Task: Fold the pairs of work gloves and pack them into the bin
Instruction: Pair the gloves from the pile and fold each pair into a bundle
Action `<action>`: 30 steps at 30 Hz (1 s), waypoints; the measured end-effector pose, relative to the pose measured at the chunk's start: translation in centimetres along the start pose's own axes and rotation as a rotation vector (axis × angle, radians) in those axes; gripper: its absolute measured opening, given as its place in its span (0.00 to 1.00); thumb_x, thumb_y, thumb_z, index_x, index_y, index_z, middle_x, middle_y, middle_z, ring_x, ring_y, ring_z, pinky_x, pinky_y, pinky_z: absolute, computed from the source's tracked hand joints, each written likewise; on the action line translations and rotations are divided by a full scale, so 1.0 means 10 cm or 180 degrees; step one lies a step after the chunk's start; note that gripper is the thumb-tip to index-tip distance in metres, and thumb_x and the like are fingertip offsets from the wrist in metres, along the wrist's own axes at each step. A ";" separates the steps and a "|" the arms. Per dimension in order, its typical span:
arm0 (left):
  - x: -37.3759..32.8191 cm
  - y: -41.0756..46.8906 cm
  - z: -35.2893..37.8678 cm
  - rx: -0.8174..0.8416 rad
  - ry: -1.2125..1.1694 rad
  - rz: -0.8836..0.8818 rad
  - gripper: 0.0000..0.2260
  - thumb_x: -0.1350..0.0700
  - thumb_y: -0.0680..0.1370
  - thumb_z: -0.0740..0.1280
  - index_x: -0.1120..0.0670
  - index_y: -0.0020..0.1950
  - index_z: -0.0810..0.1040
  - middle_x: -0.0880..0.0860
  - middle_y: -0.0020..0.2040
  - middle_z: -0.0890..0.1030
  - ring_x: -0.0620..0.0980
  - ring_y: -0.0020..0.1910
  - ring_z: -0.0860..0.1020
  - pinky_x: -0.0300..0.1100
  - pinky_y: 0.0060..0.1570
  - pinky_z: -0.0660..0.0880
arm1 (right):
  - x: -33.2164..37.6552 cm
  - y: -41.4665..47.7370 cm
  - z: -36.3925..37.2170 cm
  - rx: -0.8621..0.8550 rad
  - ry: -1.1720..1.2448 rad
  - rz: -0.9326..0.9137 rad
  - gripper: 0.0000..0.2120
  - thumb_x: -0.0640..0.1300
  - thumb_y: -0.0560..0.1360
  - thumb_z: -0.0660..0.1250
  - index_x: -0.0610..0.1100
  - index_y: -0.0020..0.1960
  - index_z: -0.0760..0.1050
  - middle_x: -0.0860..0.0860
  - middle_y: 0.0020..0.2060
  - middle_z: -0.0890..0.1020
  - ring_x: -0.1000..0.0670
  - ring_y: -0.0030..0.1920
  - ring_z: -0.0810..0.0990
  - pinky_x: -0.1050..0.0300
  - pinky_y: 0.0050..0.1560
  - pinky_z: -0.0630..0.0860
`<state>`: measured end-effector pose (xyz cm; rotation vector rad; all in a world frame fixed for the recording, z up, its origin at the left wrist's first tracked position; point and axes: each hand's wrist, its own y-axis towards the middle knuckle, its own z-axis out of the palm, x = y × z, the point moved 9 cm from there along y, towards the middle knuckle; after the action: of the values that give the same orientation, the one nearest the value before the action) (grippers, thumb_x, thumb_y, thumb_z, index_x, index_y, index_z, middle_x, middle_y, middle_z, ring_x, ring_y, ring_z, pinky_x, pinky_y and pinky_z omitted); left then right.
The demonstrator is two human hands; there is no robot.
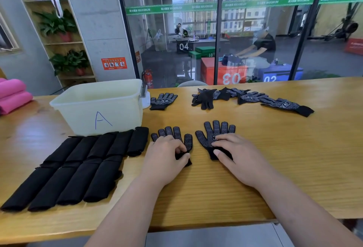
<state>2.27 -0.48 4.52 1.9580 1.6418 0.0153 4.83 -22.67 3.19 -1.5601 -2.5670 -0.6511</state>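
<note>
Two black dotted work gloves lie flat side by side on the wooden table (294, 148), fingers pointing away. My left hand (167, 156) lies on the left glove (176, 135) and pinches its cuff between thumb and curled fingers. My right hand (233, 152) rests on the right glove (214, 133), fingers spread over its palm, thumb at the cuff. The translucent white bin (98, 107) marked "A" stands at the back left. Several folded black glove bundles (78, 164) lie in two rows in front of the bin.
A single dotted glove (163, 100) lies beside the bin. A loose pile of gloves (245, 97) stretches along the far right of the table. Pink rolls (11, 95) sit at the left edge. A glass wall rises behind the table.
</note>
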 end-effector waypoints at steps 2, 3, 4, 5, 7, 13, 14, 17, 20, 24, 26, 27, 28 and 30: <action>0.02 0.01 -0.01 0.0007 -0.0174 -0.0098 0.03 0.42 0.78 0.73 0.40 0.49 0.83 0.38 0.43 0.76 0.39 0.49 0.73 0.47 0.58 0.75 | 0.08 0.01 -0.07 -0.0176 -0.0004 -0.0008 0.19 0.61 0.83 0.59 0.59 0.70 0.78 0.63 0.69 0.75 0.56 0.72 0.68 0.47 0.74 0.69; 0.03 0.01 -0.01 0.0003 -0.0244 -0.0146 0.03 0.43 0.79 0.73 0.40 0.48 0.83 0.39 0.43 0.77 0.39 0.49 0.74 0.48 0.57 0.76 | 0.14 0.02 -0.10 -0.0251 -0.0005 -0.0024 0.18 0.60 0.83 0.60 0.59 0.69 0.79 0.63 0.67 0.77 0.56 0.70 0.69 0.48 0.72 0.70; 0.04 0.01 -0.02 -0.0010 -0.0310 -0.0193 0.02 0.44 0.79 0.73 0.40 0.48 0.83 0.39 0.43 0.78 0.39 0.48 0.74 0.47 0.56 0.77 | 0.21 0.04 -0.11 -0.0297 -0.0009 -0.0041 0.17 0.61 0.82 0.61 0.60 0.67 0.80 0.64 0.64 0.77 0.56 0.68 0.70 0.48 0.70 0.71; 0.04 0.01 -0.03 -0.0028 -0.0391 -0.0241 0.02 0.44 0.79 0.73 0.40 0.48 0.83 0.39 0.42 0.79 0.38 0.47 0.75 0.46 0.54 0.78 | 0.28 0.06 -0.11 -0.0301 -0.0014 -0.0050 0.17 0.62 0.82 0.61 0.60 0.66 0.80 0.65 0.61 0.78 0.56 0.66 0.70 0.49 0.68 0.71; 0.07 0.00 -0.06 -0.0094 -0.0637 -0.0347 0.02 0.45 0.79 0.74 0.40 0.49 0.83 0.39 0.42 0.81 0.38 0.46 0.77 0.40 0.49 0.78 | 0.40 0.11 -0.07 -0.0213 0.0006 -0.0050 0.17 0.65 0.81 0.60 0.62 0.64 0.81 0.66 0.59 0.77 0.56 0.63 0.69 0.49 0.65 0.70; 0.16 0.01 -0.07 -0.0160 -0.1419 -0.0580 0.03 0.49 0.79 0.75 0.42 0.46 0.84 0.39 0.42 0.84 0.38 0.46 0.81 0.35 0.46 0.77 | 0.69 0.23 0.13 0.0060 0.0369 -0.0058 0.21 0.68 0.80 0.63 0.58 0.65 0.82 0.63 0.60 0.78 0.54 0.63 0.69 0.49 0.66 0.68; 0.18 0.01 -0.07 -0.0168 -0.1506 -0.0597 0.03 0.50 0.79 0.75 0.42 0.46 0.84 0.38 0.42 0.84 0.38 0.46 0.81 0.34 0.46 0.77 | 0.71 0.25 0.15 0.0056 0.0456 -0.0042 0.20 0.67 0.80 0.64 0.58 0.64 0.82 0.64 0.58 0.78 0.54 0.62 0.69 0.49 0.65 0.68; 0.22 0.00 -0.10 -0.0228 -0.1651 -0.0660 0.03 0.49 0.80 0.73 0.42 0.47 0.85 0.38 0.43 0.84 0.38 0.45 0.81 0.35 0.46 0.76 | 0.70 0.30 0.12 -0.0069 0.0687 0.0051 0.12 0.62 0.79 0.69 0.59 0.58 0.82 0.63 0.52 0.79 0.54 0.57 0.72 0.49 0.61 0.72; 0.25 0.00 -0.12 -0.0341 -0.1696 -0.0690 0.04 0.48 0.82 0.71 0.41 0.48 0.84 0.40 0.43 0.83 0.39 0.45 0.80 0.38 0.47 0.77 | 0.60 0.39 0.02 -0.0217 0.0926 0.0307 0.07 0.56 0.79 0.71 0.57 0.55 0.82 0.62 0.49 0.82 0.55 0.55 0.78 0.52 0.57 0.75; 0.21 0.01 -0.15 -0.0439 -0.1357 -0.0457 0.03 0.49 0.82 0.69 0.40 0.51 0.82 0.38 0.48 0.81 0.39 0.52 0.78 0.41 0.52 0.77 | 0.37 0.55 -0.18 -0.0261 0.1146 0.0600 0.03 0.51 0.79 0.72 0.58 0.52 0.80 0.59 0.43 0.85 0.54 0.46 0.83 0.51 0.51 0.81; 0.12 0.01 -0.16 -0.0454 -0.1001 -0.0215 0.03 0.49 0.82 0.69 0.41 0.53 0.82 0.37 0.49 0.79 0.39 0.53 0.75 0.40 0.54 0.74 | 0.23 0.61 -0.35 -0.0377 0.1251 0.0718 0.07 0.47 0.79 0.72 0.60 0.48 0.79 0.56 0.42 0.85 0.53 0.45 0.83 0.51 0.50 0.81; 0.06 0.01 -0.16 -0.0469 -0.0778 -0.0042 0.04 0.49 0.82 0.69 0.42 0.54 0.82 0.37 0.49 0.78 0.39 0.54 0.74 0.41 0.55 0.74 | 0.16 0.62 -0.46 -0.0478 0.1246 0.0749 0.08 0.46 0.79 0.72 0.60 0.48 0.79 0.56 0.42 0.85 0.53 0.46 0.83 0.50 0.51 0.81; -0.01 0.01 -0.15 -0.0477 -0.0577 0.0135 0.05 0.48 0.81 0.68 0.42 0.55 0.82 0.37 0.51 0.77 0.40 0.54 0.73 0.42 0.56 0.73 | 0.10 0.63 -0.56 -0.0574 0.1239 0.0757 0.10 0.44 0.79 0.72 0.60 0.49 0.79 0.57 0.44 0.85 0.54 0.47 0.83 0.51 0.53 0.81; -0.15 -0.01 -0.11 -0.0440 -0.0336 0.0456 0.07 0.47 0.81 0.67 0.42 0.57 0.82 0.38 0.53 0.77 0.41 0.56 0.71 0.45 0.58 0.72 | -0.01 0.62 -0.74 -0.0661 0.1269 0.0714 0.12 0.40 0.80 0.71 0.58 0.52 0.81 0.58 0.47 0.85 0.54 0.51 0.82 0.51 0.57 0.79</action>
<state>1.37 -1.42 5.89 1.9327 1.3937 0.0774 9.07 -23.11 11.88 -1.5514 -2.0578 -1.1005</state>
